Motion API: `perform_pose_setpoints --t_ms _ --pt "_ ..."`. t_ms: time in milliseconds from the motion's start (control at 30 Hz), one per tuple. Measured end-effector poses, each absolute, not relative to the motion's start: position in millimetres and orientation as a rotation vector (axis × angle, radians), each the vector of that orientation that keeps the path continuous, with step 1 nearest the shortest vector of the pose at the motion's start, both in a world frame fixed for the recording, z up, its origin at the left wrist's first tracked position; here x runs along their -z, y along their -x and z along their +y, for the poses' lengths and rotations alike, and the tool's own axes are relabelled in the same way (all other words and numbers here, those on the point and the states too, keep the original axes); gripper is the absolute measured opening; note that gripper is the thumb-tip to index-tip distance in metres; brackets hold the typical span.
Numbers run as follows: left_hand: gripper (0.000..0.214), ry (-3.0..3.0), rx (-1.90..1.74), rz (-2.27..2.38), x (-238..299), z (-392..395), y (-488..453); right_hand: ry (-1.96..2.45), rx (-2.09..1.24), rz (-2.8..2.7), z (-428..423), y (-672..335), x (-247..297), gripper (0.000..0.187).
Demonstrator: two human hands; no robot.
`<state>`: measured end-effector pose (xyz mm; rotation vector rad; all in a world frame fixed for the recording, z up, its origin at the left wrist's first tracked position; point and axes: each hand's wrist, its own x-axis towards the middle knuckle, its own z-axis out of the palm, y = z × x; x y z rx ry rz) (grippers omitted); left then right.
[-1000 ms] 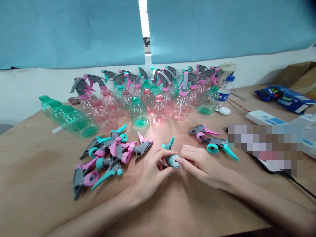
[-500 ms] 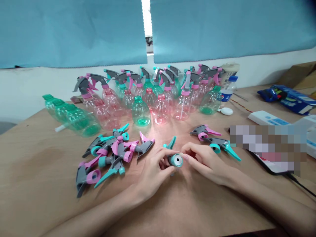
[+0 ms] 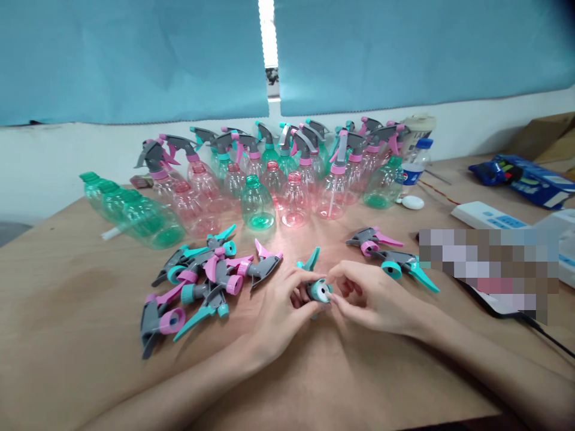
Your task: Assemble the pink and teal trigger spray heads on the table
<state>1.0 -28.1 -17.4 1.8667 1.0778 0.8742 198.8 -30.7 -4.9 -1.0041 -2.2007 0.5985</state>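
My left hand (image 3: 287, 305) is wrapped round a grey-and-teal spray trigger head (image 3: 320, 291). Its teal collar faces me, showing a white disc with a dark hole inside, and the teal lever (image 3: 311, 258) points up and away. My right hand (image 3: 363, 296) has thumb and forefinger pinched at the right rim of that collar; its other fingers are curled. To the left lies a pile of grey trigger heads (image 3: 220, 275) with pink or teal parts. Beyond my right hand lie a pink-and-grey trigger head (image 3: 369, 238) and a teal-and-grey one (image 3: 399, 264).
Pink and green clear bottles (image 3: 294, 206) stand behind, several topped with trigger heads. Green bottles (image 3: 148, 218) lie on their sides at the left. On the right are a phone (image 3: 496, 302) on a cable, white power strips (image 3: 487, 214), a blue packet (image 3: 525, 179) and a blue-capped bottle (image 3: 415, 164).
My right thumb has moved down and the fingertips have closed onto the collar's right rim. The collar has tilted slightly. My left hand keeps its hold on the trigger head.
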Motion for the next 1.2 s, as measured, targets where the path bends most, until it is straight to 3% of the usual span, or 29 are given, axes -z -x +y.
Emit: perform_pose_setpoints --t_ms 500,1200 --pt "0.030 -1.873 -0.892 1.125 10.6 -29.9 -2.6 1.073 -0.512 -2.239 -31.0 -197.2 2.1 0.021" --pt "0.027 -1.931 -0.829 1.124 8.8 -28.1 -3.1 0.971 -0.361 -2.246 -29.0 -194.0 8.6 0.015"
